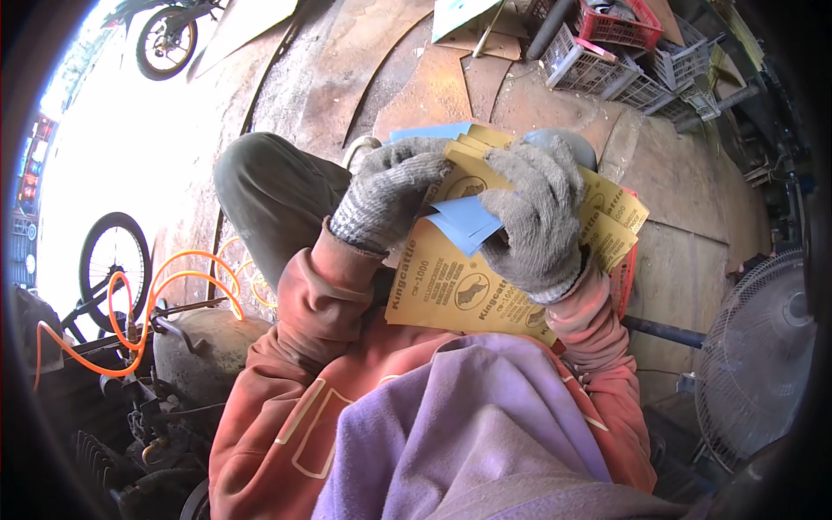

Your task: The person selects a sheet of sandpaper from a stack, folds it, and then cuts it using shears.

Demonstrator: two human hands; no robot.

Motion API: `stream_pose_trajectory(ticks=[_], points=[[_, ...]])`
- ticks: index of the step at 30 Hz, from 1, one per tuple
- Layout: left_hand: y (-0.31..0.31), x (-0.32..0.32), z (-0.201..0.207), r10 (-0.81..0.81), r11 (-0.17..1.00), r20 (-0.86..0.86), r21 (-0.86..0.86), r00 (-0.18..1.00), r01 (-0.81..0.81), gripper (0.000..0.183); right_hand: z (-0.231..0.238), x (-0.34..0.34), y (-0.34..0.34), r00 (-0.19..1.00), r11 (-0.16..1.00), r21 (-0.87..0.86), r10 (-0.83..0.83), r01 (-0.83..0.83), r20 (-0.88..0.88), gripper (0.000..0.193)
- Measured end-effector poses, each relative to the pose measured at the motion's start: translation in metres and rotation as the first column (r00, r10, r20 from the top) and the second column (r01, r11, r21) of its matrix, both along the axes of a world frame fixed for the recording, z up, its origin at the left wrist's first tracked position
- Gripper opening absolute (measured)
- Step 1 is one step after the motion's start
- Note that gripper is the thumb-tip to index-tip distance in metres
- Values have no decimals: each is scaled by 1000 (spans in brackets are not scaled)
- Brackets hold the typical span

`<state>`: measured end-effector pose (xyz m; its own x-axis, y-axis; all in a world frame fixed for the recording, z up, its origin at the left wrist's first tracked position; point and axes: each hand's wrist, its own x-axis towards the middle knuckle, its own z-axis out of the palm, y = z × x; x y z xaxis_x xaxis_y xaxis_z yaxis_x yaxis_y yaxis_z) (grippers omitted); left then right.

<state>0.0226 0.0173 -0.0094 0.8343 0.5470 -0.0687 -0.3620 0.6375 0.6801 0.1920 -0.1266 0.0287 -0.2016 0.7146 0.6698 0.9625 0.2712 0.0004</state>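
Note:
Printed yellow-brown sandpaper sheets (438, 282) with blue abrasive faces lie in front of my body, over my lap. My left hand (390, 191), in a grey knitted glove, is closed at the upper left edge of a sheet, its fingertips partly hidden. Also gloved in grey, my right hand (536, 212) has its fingers curled over the sandpaper on the right side. Between the two hands a blue folded flap (468, 223) of sandpaper shows its abrasive side. More sheets stick out beyond the right hand, and another blue edge (429, 132) shows behind the gloves.
A red basket (626, 282) is partly hidden beneath the sheets. At the right stands a caged fan (758, 347). Stacked crates (589, 69) sit at the far right. An orange coiled hose (139, 321) runs by a rusty tank (204, 351) on the left. Brown boards cover the floor.

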Motion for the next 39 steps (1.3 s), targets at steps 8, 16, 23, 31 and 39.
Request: stream_pose_trajectory(ticks=[8, 16, 23, 31, 39], points=[[3, -3, 9, -2, 997, 64, 80, 998, -3, 43, -3, 2, -4, 999, 999, 6, 47, -47, 6, 44], [9, -4, -7, 130, 990, 61, 43, 990, -133, 49, -5, -3, -6, 981, 994, -37, 95, -103, -171, 44], [6, -3, -8, 218, 967, -92, 158, 972, -202, 41, -3, 2, -6, 994, 988, -110, 107, -110, -29, 39], [1, -2, 0, 296, 925, -154, 291, 943, -243, 35, -3, 4, -5, 978, 977, -58, 205, -207, -35, 44], [-1, -5, 11, 221, 903, -171, 408, 960, -135, 40, -3, 3, -6, 979, 974, -114, 190, -198, -74, 48]])
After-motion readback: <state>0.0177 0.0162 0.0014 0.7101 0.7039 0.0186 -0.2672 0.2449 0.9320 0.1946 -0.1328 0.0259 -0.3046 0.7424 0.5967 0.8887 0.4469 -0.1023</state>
